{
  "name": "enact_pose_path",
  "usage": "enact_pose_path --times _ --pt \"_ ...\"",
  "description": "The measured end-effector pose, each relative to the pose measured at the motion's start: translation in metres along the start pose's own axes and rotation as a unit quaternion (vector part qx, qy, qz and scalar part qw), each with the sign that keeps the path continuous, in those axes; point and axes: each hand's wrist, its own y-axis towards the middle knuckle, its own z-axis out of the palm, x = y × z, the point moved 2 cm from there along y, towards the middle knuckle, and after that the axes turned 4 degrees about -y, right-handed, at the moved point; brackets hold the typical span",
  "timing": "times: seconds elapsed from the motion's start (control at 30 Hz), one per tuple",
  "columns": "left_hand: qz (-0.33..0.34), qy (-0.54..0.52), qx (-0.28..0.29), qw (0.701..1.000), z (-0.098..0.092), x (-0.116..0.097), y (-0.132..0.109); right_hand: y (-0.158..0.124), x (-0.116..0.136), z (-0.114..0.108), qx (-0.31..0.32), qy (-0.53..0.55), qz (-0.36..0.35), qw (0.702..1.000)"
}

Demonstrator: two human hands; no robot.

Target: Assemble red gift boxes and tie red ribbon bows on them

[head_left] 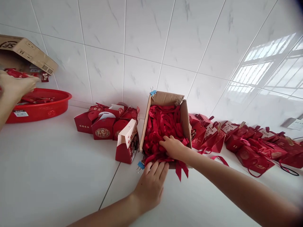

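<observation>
Nearest, the left hand (pixel 151 186) lies flat with fingers loose at the near end of the cardboard box (pixel 165 98), which stands on the white tiles (pixel 59 176). The right hand (pixel 174 146) curls around tangled, glossy red ribbons (pixel 161 123) heaped inside it. Red gift boxes (pixel 104 124) crowd both sides, and farther left another person's hand (pixel 14 86) hovers by a red basin (pixel 47 107).
</observation>
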Motion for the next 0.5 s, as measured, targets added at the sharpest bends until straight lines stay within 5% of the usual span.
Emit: enact_pose_path --times 0.13,0.33,0.5 --pt "0.000 -0.005 -0.005 1.000 0.000 -0.001 0.001 0.010 -0.041 -0.044 -0.093 0.028 0.007 0.995" --pt "0.005 -0.015 0.006 1.000 0.002 0.000 0.002 0.019 -0.106 -0.130 -0.289 0.054 0.140 0.945" --pt "0.003 -0.022 0.017 1.000 0.003 0.000 0.001 0.026 -0.118 -0.152 -0.362 0.058 0.171 0.915"
